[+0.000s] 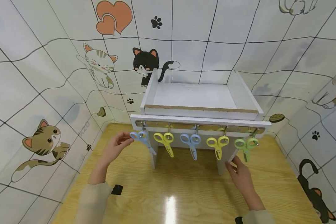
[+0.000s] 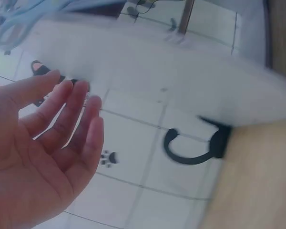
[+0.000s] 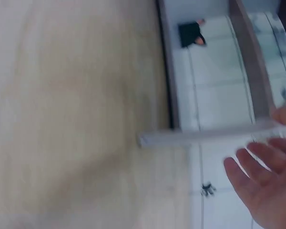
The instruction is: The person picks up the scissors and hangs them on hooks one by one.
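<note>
A white wooden rack [image 1: 201, 119] stands on the table, with a tray-like top and a front rail. Blue, yellow and green scissors hang from metal hooks on the rail. My left hand [image 1: 114, 149] is beside the left end, its fingertips close to the handles of the leftmost blue scissors [image 1: 141, 137]; in the left wrist view its fingers are loosely bent with nothing between them. Low at the right side, my right hand [image 1: 240, 174] has thumb and fingers on either side of the edge of the rack's right side panel [image 3: 205, 136], below the green scissors [image 1: 245, 144].
The wood-grain table [image 1: 184, 186] reaches in front of the rack and to both sides. White tiled wall covering [image 1: 207, 53] with cartoon cats surrounds it at the back and sides. A small black piece [image 1: 117, 189] is by the left sleeve.
</note>
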`<action>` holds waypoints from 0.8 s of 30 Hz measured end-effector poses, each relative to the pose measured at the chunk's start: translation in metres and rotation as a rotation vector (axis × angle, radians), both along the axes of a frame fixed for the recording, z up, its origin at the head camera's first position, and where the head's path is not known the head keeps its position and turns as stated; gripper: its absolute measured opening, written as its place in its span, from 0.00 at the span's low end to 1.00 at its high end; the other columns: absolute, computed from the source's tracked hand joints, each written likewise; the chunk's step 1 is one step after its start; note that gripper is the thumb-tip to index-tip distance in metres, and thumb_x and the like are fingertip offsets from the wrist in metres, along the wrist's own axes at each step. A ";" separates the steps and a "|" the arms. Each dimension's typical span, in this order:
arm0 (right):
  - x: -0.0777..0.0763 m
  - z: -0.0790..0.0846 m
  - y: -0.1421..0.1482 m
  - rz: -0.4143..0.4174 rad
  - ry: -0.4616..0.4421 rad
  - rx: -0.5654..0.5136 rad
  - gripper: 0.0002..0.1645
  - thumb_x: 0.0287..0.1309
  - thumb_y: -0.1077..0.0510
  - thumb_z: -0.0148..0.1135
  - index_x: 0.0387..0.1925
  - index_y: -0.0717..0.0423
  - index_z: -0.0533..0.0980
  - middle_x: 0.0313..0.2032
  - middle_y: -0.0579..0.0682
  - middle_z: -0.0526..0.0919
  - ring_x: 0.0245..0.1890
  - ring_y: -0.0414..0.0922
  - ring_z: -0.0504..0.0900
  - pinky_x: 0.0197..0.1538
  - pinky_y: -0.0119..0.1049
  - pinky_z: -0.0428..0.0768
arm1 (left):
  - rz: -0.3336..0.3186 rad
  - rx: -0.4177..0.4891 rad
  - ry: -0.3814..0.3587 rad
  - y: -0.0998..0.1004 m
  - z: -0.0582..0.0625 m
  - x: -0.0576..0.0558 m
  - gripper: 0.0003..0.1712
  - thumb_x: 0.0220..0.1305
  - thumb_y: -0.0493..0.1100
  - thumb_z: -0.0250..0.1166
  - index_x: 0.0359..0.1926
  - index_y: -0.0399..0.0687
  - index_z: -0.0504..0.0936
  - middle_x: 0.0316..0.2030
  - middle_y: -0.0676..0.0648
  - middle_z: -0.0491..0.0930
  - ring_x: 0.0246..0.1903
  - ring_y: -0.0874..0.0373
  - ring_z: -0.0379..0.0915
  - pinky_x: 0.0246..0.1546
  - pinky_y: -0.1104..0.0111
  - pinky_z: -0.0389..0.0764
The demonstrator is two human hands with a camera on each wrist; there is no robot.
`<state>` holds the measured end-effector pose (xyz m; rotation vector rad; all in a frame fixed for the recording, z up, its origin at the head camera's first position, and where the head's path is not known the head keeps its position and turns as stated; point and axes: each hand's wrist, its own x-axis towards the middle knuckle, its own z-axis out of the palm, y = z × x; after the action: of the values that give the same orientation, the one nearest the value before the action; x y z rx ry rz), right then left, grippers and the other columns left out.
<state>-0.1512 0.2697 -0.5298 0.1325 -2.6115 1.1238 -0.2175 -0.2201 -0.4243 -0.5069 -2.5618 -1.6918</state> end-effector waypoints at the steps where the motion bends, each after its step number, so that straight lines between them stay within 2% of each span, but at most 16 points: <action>1: -0.001 0.003 0.007 0.026 -0.010 0.001 0.25 0.72 0.59 0.54 0.66 0.65 0.67 0.58 0.67 0.79 0.52 0.62 0.83 0.48 0.42 0.88 | 0.008 -0.014 0.019 -0.003 0.007 -0.003 0.14 0.73 0.38 0.58 0.53 0.32 0.77 0.49 0.37 0.81 0.44 0.76 0.76 0.48 0.79 0.79; 4: -0.005 0.017 0.031 0.078 -0.043 0.041 0.26 0.71 0.57 0.57 0.64 0.66 0.69 0.59 0.68 0.78 0.57 0.64 0.78 0.52 0.48 0.86 | 0.014 -0.067 0.068 -0.013 0.033 -0.011 0.16 0.74 0.40 0.57 0.57 0.34 0.76 0.56 0.35 0.78 0.49 0.78 0.74 0.50 0.83 0.77; 6: -0.008 0.032 0.051 0.086 -0.084 0.089 0.27 0.72 0.55 0.56 0.64 0.67 0.69 0.60 0.72 0.76 0.57 0.68 0.77 0.53 0.57 0.83 | 0.026 -0.097 0.091 -0.017 0.052 -0.015 0.18 0.75 0.41 0.55 0.59 0.35 0.74 0.61 0.36 0.76 0.52 0.74 0.74 0.53 0.83 0.76; 9: -0.014 0.062 0.083 0.079 -0.146 0.118 0.31 0.74 0.52 0.51 0.69 0.69 0.62 0.63 0.78 0.68 0.60 0.75 0.71 0.56 0.65 0.77 | 0.046 -0.155 0.125 -0.021 0.083 -0.019 0.20 0.77 0.44 0.53 0.62 0.38 0.72 0.67 0.39 0.71 0.61 0.60 0.72 0.62 0.73 0.75; 12: -0.023 0.101 0.111 0.068 -0.196 0.110 0.38 0.76 0.49 0.46 0.76 0.65 0.50 0.70 0.80 0.55 0.65 0.80 0.59 0.61 0.73 0.66 | 0.067 -0.212 0.164 -0.020 0.114 -0.025 0.23 0.77 0.46 0.53 0.65 0.40 0.70 0.70 0.42 0.68 0.68 0.48 0.66 0.69 0.56 0.72; 14: -0.029 0.133 0.123 0.039 -0.219 0.144 0.41 0.77 0.47 0.44 0.78 0.60 0.43 0.72 0.79 0.48 0.64 0.82 0.54 0.59 0.80 0.59 | 0.078 -0.260 0.182 -0.019 0.134 -0.027 0.25 0.77 0.48 0.53 0.69 0.43 0.68 0.71 0.42 0.66 0.71 0.45 0.62 0.71 0.48 0.67; 16: -0.037 0.165 0.130 0.000 -0.220 0.212 0.43 0.76 0.43 0.44 0.79 0.55 0.39 0.75 0.75 0.44 0.64 0.83 0.53 0.58 0.81 0.57 | 0.089 -0.318 0.190 -0.016 0.154 -0.028 0.28 0.77 0.51 0.52 0.72 0.47 0.65 0.73 0.42 0.65 0.73 0.43 0.58 0.73 0.46 0.63; 19: -0.048 0.213 0.127 -0.060 -0.220 0.350 0.45 0.75 0.40 0.41 0.79 0.52 0.37 0.75 0.74 0.42 0.59 0.85 0.57 0.53 0.83 0.59 | 0.108 -0.438 0.207 -0.008 0.182 -0.029 0.32 0.76 0.56 0.51 0.76 0.55 0.60 0.75 0.43 0.61 0.74 0.41 0.55 0.74 0.43 0.59; 21: -0.056 0.242 0.120 -0.043 -0.206 0.376 0.45 0.75 0.38 0.40 0.79 0.52 0.35 0.76 0.72 0.37 0.64 0.85 0.52 0.57 0.83 0.55 | 0.103 -0.510 0.214 -0.001 0.201 -0.029 0.34 0.76 0.59 0.50 0.77 0.57 0.56 0.77 0.45 0.57 0.76 0.40 0.52 0.75 0.41 0.56; 23: -0.064 0.268 0.108 0.001 -0.188 0.396 0.45 0.75 0.38 0.39 0.79 0.51 0.34 0.77 0.70 0.34 0.68 0.82 0.46 0.62 0.83 0.50 | 0.096 -0.572 0.219 0.007 0.217 -0.031 0.36 0.76 0.62 0.48 0.78 0.59 0.53 0.79 0.48 0.52 0.77 0.42 0.48 0.76 0.42 0.52; 24: -0.069 0.279 0.102 0.042 -0.176 0.393 0.45 0.75 0.39 0.39 0.79 0.51 0.33 0.77 0.68 0.32 0.72 0.79 0.40 0.65 0.82 0.44 | 0.088 -0.597 0.222 0.011 0.225 -0.032 0.37 0.76 0.63 0.46 0.79 0.59 0.51 0.79 0.49 0.49 0.78 0.44 0.44 0.78 0.42 0.49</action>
<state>-0.2199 0.3713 -0.2504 0.1787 -2.9724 0.6462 -0.2492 -0.2086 -0.1997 -0.5465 -2.8300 -0.7648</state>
